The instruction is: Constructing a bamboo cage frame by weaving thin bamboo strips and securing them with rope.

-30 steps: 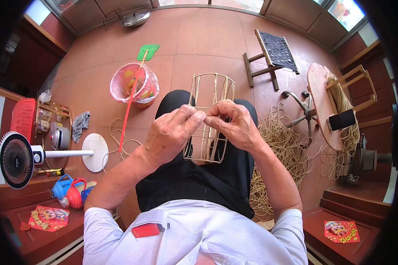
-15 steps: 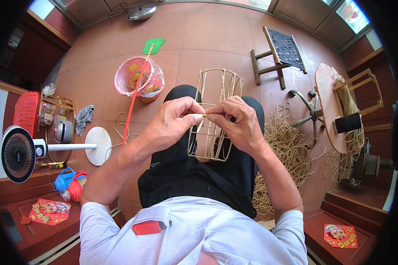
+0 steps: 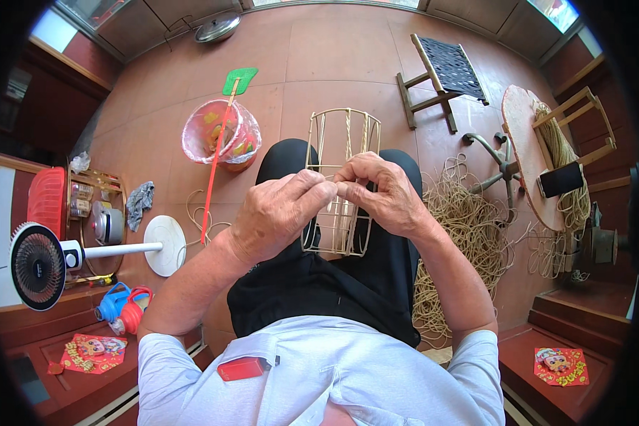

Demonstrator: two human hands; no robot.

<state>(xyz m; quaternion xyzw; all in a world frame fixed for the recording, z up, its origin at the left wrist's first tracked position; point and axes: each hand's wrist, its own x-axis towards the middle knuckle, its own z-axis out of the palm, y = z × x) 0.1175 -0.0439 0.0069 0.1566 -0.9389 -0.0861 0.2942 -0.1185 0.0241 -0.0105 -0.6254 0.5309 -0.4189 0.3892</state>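
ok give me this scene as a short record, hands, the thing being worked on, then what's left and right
left hand: left hand, fingertips meeting the other's; anything pinched is hidden
right hand: right hand, thumb and finger close together
work: tan barred frame, below the hands, over the knees
left side: lined bin, white fan, blue jug, red jug
right side: tangled cord pile, stool, dark phone

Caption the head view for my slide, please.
Left hand and right hand meet over an openwork frame, cord heaped nearby.
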